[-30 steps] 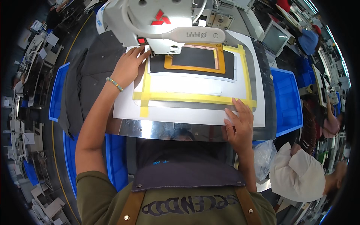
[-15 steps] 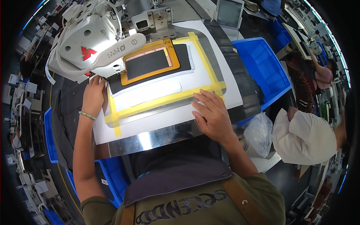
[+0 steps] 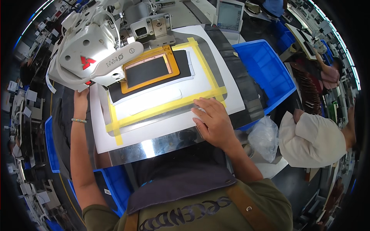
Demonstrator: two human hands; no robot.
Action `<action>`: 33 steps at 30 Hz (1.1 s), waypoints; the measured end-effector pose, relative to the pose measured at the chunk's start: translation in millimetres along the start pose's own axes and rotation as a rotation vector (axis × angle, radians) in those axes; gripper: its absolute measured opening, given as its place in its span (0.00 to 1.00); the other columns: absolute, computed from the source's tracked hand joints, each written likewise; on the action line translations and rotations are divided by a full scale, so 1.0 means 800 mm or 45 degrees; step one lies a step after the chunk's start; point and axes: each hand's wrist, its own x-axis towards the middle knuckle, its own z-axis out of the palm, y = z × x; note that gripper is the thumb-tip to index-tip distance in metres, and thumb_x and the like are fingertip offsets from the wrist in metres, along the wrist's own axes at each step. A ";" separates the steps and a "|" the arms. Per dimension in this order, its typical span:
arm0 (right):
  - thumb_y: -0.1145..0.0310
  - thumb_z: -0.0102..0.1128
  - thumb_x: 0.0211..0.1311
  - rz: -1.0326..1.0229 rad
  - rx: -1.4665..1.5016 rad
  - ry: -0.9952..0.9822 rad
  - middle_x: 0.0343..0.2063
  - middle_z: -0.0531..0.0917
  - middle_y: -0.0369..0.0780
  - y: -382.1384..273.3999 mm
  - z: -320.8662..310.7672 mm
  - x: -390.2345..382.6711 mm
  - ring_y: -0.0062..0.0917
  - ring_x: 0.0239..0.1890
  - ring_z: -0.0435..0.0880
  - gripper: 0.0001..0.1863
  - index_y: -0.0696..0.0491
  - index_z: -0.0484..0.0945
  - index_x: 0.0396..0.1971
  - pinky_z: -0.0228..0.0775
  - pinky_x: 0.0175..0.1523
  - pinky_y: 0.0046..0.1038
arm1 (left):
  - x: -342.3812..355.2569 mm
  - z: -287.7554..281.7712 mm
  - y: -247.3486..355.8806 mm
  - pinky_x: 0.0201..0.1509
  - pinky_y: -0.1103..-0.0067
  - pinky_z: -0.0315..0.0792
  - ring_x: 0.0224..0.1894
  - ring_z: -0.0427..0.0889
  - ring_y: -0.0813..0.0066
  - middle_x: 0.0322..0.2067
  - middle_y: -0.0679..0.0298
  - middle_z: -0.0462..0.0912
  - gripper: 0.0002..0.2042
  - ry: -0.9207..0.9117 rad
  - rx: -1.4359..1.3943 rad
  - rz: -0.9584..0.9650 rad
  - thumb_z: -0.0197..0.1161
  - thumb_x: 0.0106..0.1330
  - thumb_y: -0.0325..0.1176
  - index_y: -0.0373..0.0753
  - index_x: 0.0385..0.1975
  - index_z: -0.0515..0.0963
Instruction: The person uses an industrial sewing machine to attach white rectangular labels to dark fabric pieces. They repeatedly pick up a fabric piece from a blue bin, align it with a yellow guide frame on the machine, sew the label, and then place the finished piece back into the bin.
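A white template board (image 3: 162, 127) edged with yellow tape lies on the bed of a white sewing machine (image 3: 90, 50). An orange frame (image 3: 175, 71) on it surrounds a dark fabric piece (image 3: 146, 71) under the machine head. My right hand (image 3: 214, 121) lies flat, fingers spread, on the board's near right corner by the tape. My left hand (image 3: 81, 100) reaches to the board's far left edge, below the machine head; its fingers are partly hidden there. A bracelet circles that wrist.
Blue bins stand to the right (image 3: 266, 73) and at the lower left (image 3: 52, 146). A screen panel (image 3: 229, 15) sits behind the machine. A clear plastic bag (image 3: 266, 134) and a person in a white cap (image 3: 312, 140) are at my right.
The view has swung, so the machine and board sit further left. My right hand slid from the board's near edge up onto its right corner; my left hand stays by the machine head.
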 end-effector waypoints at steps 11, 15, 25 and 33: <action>0.69 0.64 0.61 0.010 -0.019 -0.046 0.55 0.81 0.43 -0.005 -0.001 0.004 0.41 0.62 0.76 0.14 0.56 0.83 0.46 0.62 0.68 0.46 | -0.105 0.034 0.096 0.43 0.66 0.76 0.39 0.84 0.54 0.37 0.55 0.85 0.14 -0.280 1.020 0.419 0.54 0.72 0.28 0.40 0.56 0.78; 0.71 0.64 0.61 0.001 -0.051 -0.051 0.55 0.81 0.45 -0.006 -0.001 0.004 0.42 0.61 0.77 0.15 0.57 0.84 0.47 0.62 0.69 0.46 | -0.098 0.043 0.098 0.44 0.63 0.76 0.38 0.82 0.52 0.35 0.52 0.82 0.20 -0.233 1.189 0.477 0.53 0.70 0.25 0.43 0.61 0.76; 0.72 0.62 0.62 -0.017 -0.059 -0.054 0.56 0.81 0.44 -0.007 0.003 0.002 0.42 0.61 0.76 0.15 0.57 0.84 0.49 0.62 0.68 0.44 | -0.061 0.056 0.074 0.41 0.66 0.79 0.34 0.85 0.58 0.33 0.56 0.83 0.29 -0.419 1.459 0.428 0.58 0.66 0.27 0.49 0.70 0.68; 0.72 0.61 0.63 -0.027 -0.079 -0.042 0.56 0.81 0.44 -0.010 0.004 0.001 0.42 0.61 0.76 0.15 0.57 0.83 0.49 0.63 0.68 0.42 | -0.050 0.059 0.074 0.43 0.69 0.80 0.36 0.86 0.61 0.34 0.57 0.84 0.30 -0.415 1.507 0.481 0.61 0.62 0.26 0.51 0.67 0.73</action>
